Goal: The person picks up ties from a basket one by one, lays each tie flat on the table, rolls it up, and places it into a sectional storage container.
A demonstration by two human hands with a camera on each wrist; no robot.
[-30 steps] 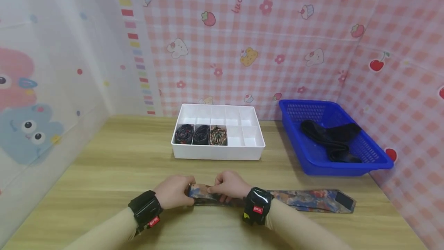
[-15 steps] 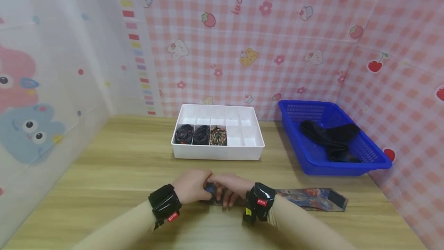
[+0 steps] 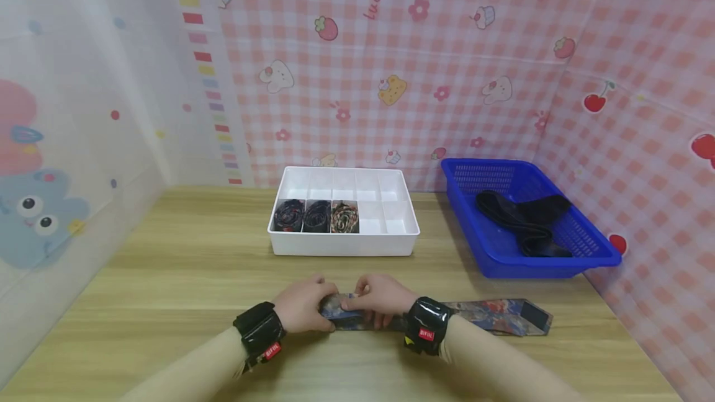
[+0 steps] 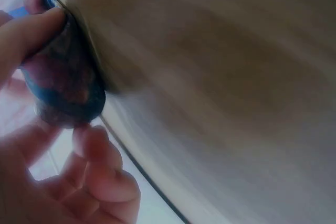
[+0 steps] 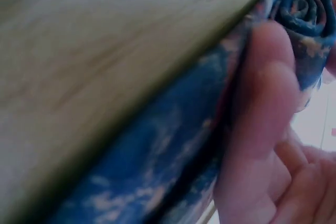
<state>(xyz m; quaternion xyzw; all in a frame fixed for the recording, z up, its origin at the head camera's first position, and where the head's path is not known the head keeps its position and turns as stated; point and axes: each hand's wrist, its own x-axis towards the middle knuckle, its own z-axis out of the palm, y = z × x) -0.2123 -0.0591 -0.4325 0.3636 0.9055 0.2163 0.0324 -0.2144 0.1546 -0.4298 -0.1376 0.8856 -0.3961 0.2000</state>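
Observation:
A blue, red and tan patterned necktie point(image 3: 491, 314) lies along the front of the table, its wide end with a dark patch to the right. Its left end is wound into a roll, whose spiral edge point(image 5: 302, 17) shows in the right wrist view. My left hand point(image 3: 303, 306) holds the roll's outer left side between thumb and fingers; in the left wrist view the fingertips point(image 4: 90, 139) meet the rounded roll point(image 4: 71, 80). My right hand point(image 3: 386, 295) pinches the tie just right of the roll, thumb on top and other fingers curled beneath the palm.
Behind the hands stands a white divided box point(image 3: 343, 244), with rolled ties point(image 3: 317, 216) in three front compartments. At the right, a blue plastic basket point(image 3: 525, 268) holds black ties point(image 3: 516, 219). Patterned cloth point(image 3: 357, 110) hangs behind the wooden table point(image 3: 195, 253).
My left hand has moved right along with the roll, and the tie's wide end has slid a little left. The hands came together half a second ago and are now slightly apart.

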